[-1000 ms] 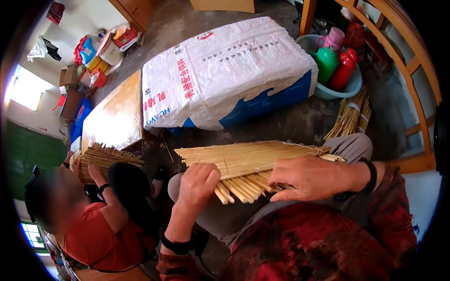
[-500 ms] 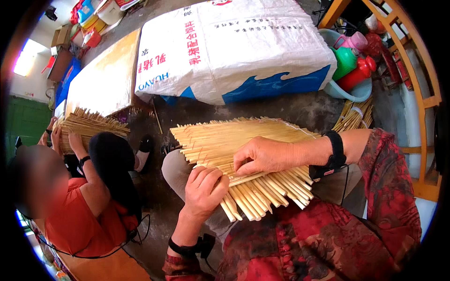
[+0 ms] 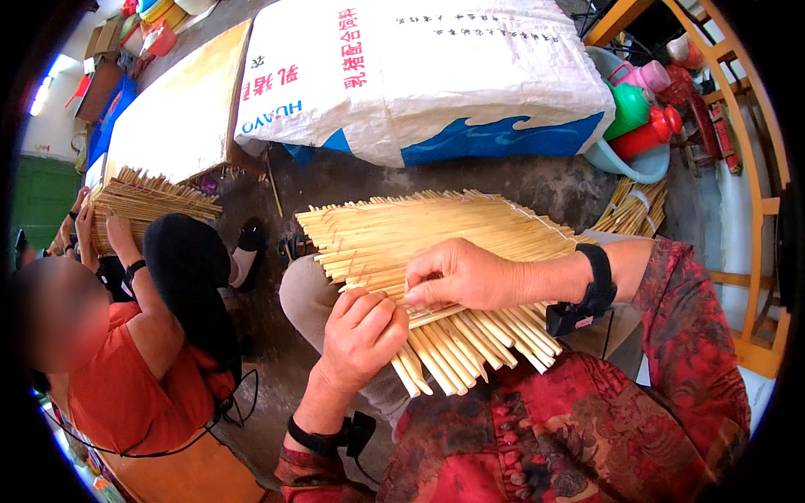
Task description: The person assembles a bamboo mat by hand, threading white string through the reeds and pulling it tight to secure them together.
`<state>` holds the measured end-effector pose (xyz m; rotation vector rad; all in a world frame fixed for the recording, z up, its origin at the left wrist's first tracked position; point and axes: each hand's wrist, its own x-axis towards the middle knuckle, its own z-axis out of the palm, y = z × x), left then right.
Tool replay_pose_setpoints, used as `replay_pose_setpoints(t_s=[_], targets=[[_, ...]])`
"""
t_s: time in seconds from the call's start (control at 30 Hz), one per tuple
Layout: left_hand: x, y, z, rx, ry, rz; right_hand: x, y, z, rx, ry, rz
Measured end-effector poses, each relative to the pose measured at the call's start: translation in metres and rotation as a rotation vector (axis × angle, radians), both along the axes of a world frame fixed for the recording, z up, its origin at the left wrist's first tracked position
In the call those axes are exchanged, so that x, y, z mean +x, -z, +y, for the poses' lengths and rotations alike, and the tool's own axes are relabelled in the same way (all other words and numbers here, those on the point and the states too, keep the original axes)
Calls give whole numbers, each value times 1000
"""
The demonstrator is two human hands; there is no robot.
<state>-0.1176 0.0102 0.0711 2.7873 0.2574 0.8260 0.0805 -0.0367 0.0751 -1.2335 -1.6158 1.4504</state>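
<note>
A mat of pale yellow stalks (image 3: 377,226) lies across my lap, its stalks bound with thread in lines near both ends. Reddish thread shows along its left part and a white thread along its right part. Nearest me, thicker stalks (image 3: 478,339) fan out with their cut ends toward my body. My left hand (image 3: 362,331) is closed on the mat's near left edge, knuckles up. Just right of it, my right hand (image 3: 461,272) rests over the stalks with thumb and forefinger pinched together. What that pinch holds is too small to make out.
To the left, a seated co-worker's hands (image 3: 113,230) hold another stalk mat (image 3: 155,201). A large block under a white woven sack (image 3: 436,75) stands ahead. Farther right are a pale blue basin (image 3: 646,172) with plastic jugs, a tied stalk bundle (image 3: 629,210) and a wooden frame (image 3: 755,176).
My right hand has shifted slightly left and its fingers now pinch close against my left hand. The left hand keeps its hold on the mat's edge. The whole view has tilted a little.
</note>
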Motion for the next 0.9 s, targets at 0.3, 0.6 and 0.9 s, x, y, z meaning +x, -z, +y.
replay_pose_setpoints(t_s=[0.3, 0.6, 0.9], targets=[[-5, 6, 4, -31, 13, 3, 38, -47, 52, -303, 306, 836], [-10, 8, 11, -67, -22, -37, 192, -108, 82, 796, 277, -422], [7, -19, 47, -191, 15, 6, 24, -22, 43, 310, -169, -284]])
